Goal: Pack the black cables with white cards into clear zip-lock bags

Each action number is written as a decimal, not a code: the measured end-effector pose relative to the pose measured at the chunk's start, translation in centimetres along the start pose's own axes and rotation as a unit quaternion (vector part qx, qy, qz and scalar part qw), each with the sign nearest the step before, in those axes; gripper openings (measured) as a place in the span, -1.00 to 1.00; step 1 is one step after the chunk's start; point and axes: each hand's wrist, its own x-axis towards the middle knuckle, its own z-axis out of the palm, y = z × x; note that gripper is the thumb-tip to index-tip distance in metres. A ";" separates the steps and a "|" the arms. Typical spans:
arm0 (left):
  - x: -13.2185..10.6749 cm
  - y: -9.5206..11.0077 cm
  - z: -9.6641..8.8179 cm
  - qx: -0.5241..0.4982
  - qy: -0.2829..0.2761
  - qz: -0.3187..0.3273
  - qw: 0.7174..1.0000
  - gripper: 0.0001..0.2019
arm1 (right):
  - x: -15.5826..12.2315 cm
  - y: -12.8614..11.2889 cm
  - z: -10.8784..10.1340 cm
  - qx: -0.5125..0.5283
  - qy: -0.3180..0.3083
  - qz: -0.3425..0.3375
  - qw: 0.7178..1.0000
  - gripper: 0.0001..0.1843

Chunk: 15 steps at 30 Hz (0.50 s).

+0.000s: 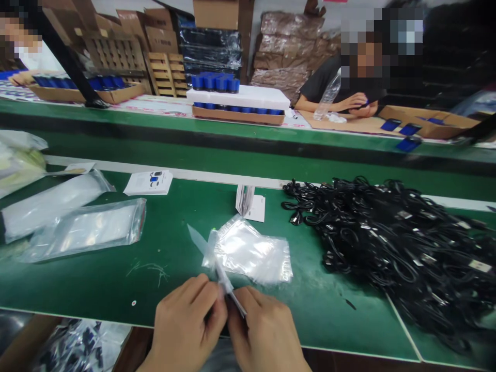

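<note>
Between our fingertips, left hand (189, 320) and right hand (267, 330) pinch one clear bag (209, 248), with spare bags (251, 253) just beyond. We judge we're opening it; parting its layers calls for a gentle rub.

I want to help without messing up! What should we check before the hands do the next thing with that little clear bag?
Grip: left hand and right hand pinch the small clear bag: ok.
Mouth of that bag open: cannot tell.
Supply: spare clear bags lie beyond the hands: ok.
Cables: black cable pile on the green table, right side: ok.
Paper: folded leaflets behind the spare bags: ok.
</note>
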 end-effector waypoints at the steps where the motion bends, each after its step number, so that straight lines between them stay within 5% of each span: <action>1: 0.0 0.0 0.0 -0.003 -0.009 0.017 1.000 -0.74 | 0.0 0.0 -0.1 0.025 -0.002 -0.005 1.000 -0.77; 6: -0.1 -0.1 -0.1 0.010 -0.024 0.021 0.999 -0.79 | -0.4 0.3 -1.5 0.140 -0.054 -0.021 0.988 -0.78; 11: -0.8 0.5 -0.2 -0.025 -0.032 -0.017 0.999 -0.83 | 0.2 0.9 -1.5 0.210 0.074 0.074 0.972 -0.80; 15: -1.8 1.6 0.1 -0.108 -0.032 -0.029 0.993 -0.80 | 1.1 0.6 0.1 0.281 0.037 0.056 0.957 -0.79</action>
